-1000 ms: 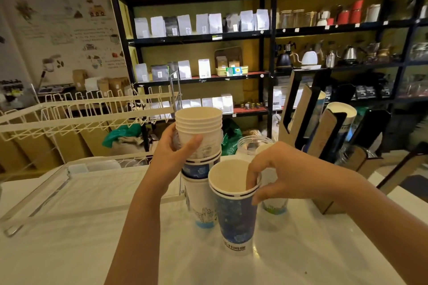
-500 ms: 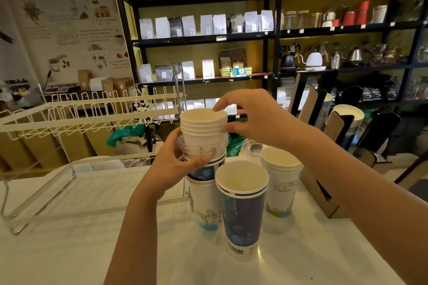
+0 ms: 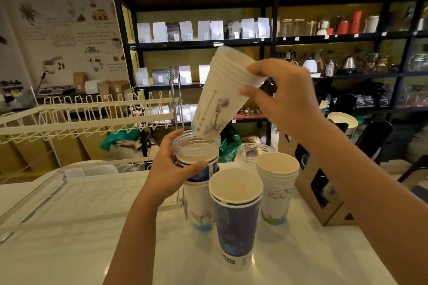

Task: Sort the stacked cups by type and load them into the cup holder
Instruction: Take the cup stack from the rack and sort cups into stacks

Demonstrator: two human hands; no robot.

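White cups [image 3: 220, 97] | right-hand fingers [image 3: 251, 95] clamp rims | left hand [image 3: 171, 169] grips stack [image 3: 196, 169]

1. A single head-worn wide-angle view faces forward and slightly down across the white bench [image 3: 69, 250].
2. It sits close above both forearms, cups right below.
3. Black shelving [image 3: 273, 41] fills the background farther off.
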